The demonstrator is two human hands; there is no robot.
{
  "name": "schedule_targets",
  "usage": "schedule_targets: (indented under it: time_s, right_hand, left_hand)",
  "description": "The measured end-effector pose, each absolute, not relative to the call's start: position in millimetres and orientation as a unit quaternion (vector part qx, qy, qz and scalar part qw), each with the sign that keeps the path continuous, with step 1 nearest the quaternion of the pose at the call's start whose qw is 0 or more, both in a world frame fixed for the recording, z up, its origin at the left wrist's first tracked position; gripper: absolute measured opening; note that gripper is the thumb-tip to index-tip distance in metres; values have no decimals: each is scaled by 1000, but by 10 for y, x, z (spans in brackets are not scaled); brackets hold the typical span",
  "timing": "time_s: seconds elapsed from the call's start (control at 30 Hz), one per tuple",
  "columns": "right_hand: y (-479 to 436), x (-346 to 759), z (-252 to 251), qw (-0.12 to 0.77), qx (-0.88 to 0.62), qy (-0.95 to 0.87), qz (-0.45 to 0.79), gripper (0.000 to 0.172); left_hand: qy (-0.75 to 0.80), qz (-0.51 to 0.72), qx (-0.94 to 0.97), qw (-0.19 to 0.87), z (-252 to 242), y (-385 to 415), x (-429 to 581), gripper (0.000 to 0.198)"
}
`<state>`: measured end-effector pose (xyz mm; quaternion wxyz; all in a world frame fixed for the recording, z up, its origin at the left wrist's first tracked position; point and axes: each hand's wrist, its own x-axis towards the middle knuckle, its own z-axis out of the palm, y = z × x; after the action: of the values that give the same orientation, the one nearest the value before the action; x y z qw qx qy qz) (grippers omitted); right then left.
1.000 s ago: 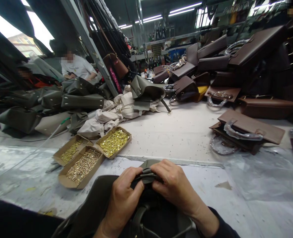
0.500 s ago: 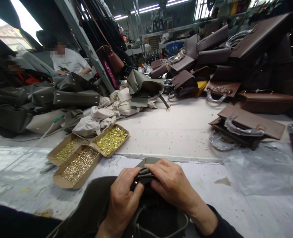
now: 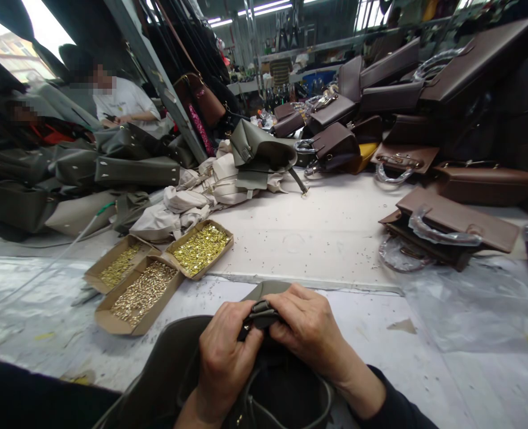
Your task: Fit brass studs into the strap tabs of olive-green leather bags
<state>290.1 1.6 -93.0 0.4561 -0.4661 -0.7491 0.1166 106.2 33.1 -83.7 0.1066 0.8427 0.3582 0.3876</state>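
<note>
A dark olive leather bag [image 3: 170, 369] lies open in front of me at the near table edge. My left hand [image 3: 223, 351] and my right hand [image 3: 308, 328] both pinch a small folded leather tab [image 3: 259, 311] at the bag's far rim, fingers closed and thumbs meeting over it. What sits under the fingertips is hidden. The bag's handle [image 3: 286, 405] curves below my hands.
Three cardboard trays of small brass fittings [image 3: 199, 247] stand to the left. Beige and olive bags [image 3: 255, 152] are heaped behind, brown bags [image 3: 456, 223] at the right. Plastic sheet [image 3: 474, 310] covers the right table. A person in white [image 3: 121, 101] sits far left.
Both hands stay pinched on the tab with only small finger shifts. The view has tilted slightly, so more of the bag's opening and handle shows.
</note>
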Motion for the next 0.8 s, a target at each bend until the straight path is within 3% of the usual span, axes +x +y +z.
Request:
schedule_targets:
  time_s: [0.2, 0.57, 0.73, 0.8]
  right_hand:
    - [0, 2876, -967, 467, -463, -749, 89, 28]
    - [-9, 2812, -1018, 467, -481, -742, 21, 29]
    - [13, 2819, -975, 527, -442, -700, 193, 53]
    - [5, 2827, -960, 545, -421, -677, 258, 56]
  left_hand:
    - [357, 398, 840, 90, -825, 315, 1085, 15]
    - [385, 442, 806, 90, -889, 318, 1144, 9]
    - [372, 436, 812, 111, -951, 356, 1058, 8]
    - [361, 440, 815, 113, -939, 352, 1041, 7]
